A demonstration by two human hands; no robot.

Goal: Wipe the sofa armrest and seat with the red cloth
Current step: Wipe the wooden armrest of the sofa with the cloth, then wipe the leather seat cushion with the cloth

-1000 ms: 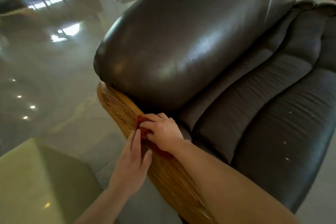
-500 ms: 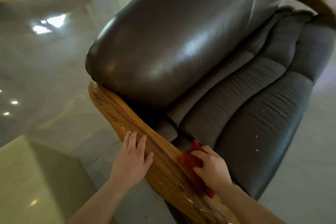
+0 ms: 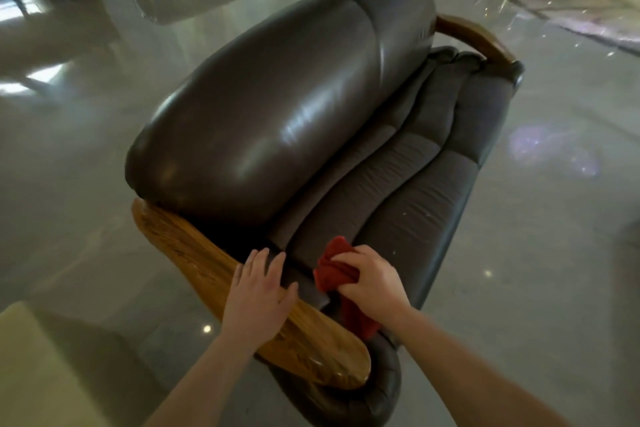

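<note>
At the far left a pale block [image 3: 38,367] sits on the glossy floor [image 3: 69,156], well apart from the work. Next comes the wooden armrest [image 3: 194,246], its long axis running from the upper left, under the bulging leather backrest [image 3: 277,121], down to a rounded end near the person. The left hand [image 3: 258,298] lies flat on that wood about midway along, fingers spread and holding nothing — it looks like a brace, with the fingertips reaching over the inner edge toward the cushions. Just to its right, the right hand [image 3: 372,282] is closed around the red cloth [image 3: 334,270], which is bunched against the near end of the seat [image 3: 408,204] where the cushion meets the armrest; a tail of cloth hangs down past the wrist, though how far it goes into the gap is hard to tell. The seat's padded ridges stretch away from that hand toward the upper right, ending by the far armrest [image 3: 474,36]. So the stretch left to wipe lies ahead and to the right of the cloth, along the ridges — the right hand is the nearer one and already on it, and I would judge the next stroke to be a push outward along those ridges.
</note>
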